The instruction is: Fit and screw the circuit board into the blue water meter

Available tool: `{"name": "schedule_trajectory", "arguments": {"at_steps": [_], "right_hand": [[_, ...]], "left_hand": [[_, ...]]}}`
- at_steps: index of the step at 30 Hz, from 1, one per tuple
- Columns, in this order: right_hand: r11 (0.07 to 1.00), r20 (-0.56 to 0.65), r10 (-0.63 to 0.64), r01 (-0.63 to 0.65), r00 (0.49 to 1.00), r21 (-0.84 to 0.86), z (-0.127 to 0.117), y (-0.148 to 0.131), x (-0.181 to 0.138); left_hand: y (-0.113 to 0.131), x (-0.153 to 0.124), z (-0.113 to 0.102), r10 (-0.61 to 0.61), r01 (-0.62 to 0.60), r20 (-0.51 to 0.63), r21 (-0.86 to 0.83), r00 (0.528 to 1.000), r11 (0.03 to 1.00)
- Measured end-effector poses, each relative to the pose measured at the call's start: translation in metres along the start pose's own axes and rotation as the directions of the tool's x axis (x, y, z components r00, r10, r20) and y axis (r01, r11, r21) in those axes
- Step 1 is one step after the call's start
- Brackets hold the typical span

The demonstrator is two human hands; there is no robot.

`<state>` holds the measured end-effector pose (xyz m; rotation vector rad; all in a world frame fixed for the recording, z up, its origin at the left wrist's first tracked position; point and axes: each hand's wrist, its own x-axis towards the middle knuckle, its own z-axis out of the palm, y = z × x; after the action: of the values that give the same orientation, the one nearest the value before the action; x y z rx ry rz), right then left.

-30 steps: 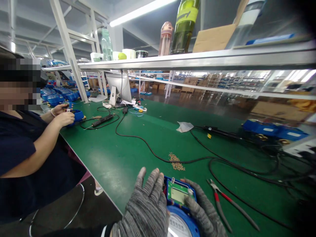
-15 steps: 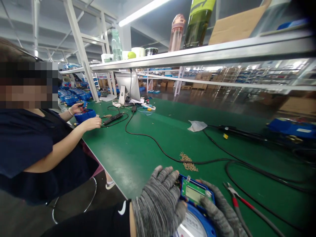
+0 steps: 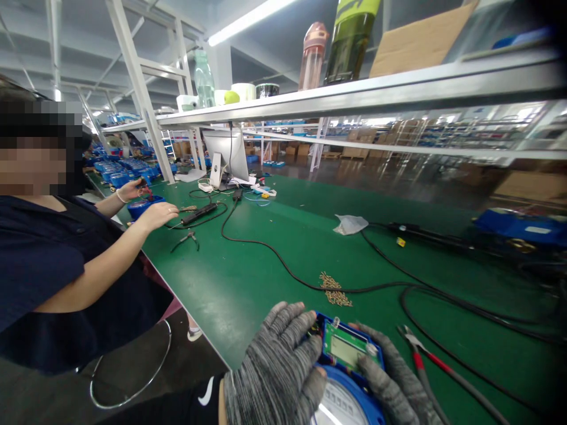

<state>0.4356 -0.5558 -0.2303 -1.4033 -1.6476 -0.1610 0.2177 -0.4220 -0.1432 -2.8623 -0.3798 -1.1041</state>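
At the far left a co-worker in a dark top sits at the green workbench [image 3: 248, 277], one hand [image 3: 160, 213] reaching out flat over the table edge and the other hand [image 3: 129, 190] raised beside a blue housing [image 3: 144, 206]. Since half a second ago a small pair of pliers [image 3: 188, 237] has come into sight on the mat near that reaching hand.

Nearer, at the bottom edge, the wearer's left hand [image 3: 277, 372] in a grey knit glove lies palm down with fingers spread and slightly bent, pressed against the left side of a blue meter [image 3: 349, 392]. The meter rests on the bench at its near edge, straight in front of the wearer, its green circuit board with display [image 3: 348, 349] facing up. The gloved right hand [image 3: 396, 383] cups the meter's right side, fingers curled along the housing; together the two hands clasp it. Compared with the earlier frame the hands keep the same grip, and the view has swung a little, so the meter sits slightly lower.

Just right of the right hand lie red-handled pliers [image 3: 423, 357], partly crossed by black cables [image 3: 443, 301]. A small heap of what look like brass screws [image 3: 334, 289] lies beyond the meter.
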Motion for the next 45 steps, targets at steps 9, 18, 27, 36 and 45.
{"name": "schedule_trajectory", "arguments": {"at_steps": [9,18,27,36,45], "right_hand": [[0.697,0.071,0.614,-0.582,0.786,0.418,0.005,-0.028,0.017],[0.305,0.228,0.78,-0.671,0.584,0.676,0.008,-0.053,0.036],[0.332,0.226,0.766,-0.672,0.602,0.662,0.007,-0.055,0.038],[0.386,0.25,0.708,-0.659,0.66,0.646,-0.001,-0.051,0.038],[0.44,0.1,0.739,-0.591,0.666,0.676,0.007,-0.048,0.036]], "left_hand": [[-0.011,0.004,-0.005,0.119,-0.119,0.105,-0.01,0.987,0.993],[-0.023,-0.006,0.003,0.056,-0.038,0.079,-0.21,0.995,0.977],[-0.025,0.007,0.012,0.071,-0.046,0.057,-0.355,0.996,0.934],[-0.011,-0.055,0.019,0.066,-0.097,-0.141,-0.223,0.988,0.97],[0.026,-0.096,0.045,-0.128,0.108,-0.081,-0.216,0.988,0.97]]}}
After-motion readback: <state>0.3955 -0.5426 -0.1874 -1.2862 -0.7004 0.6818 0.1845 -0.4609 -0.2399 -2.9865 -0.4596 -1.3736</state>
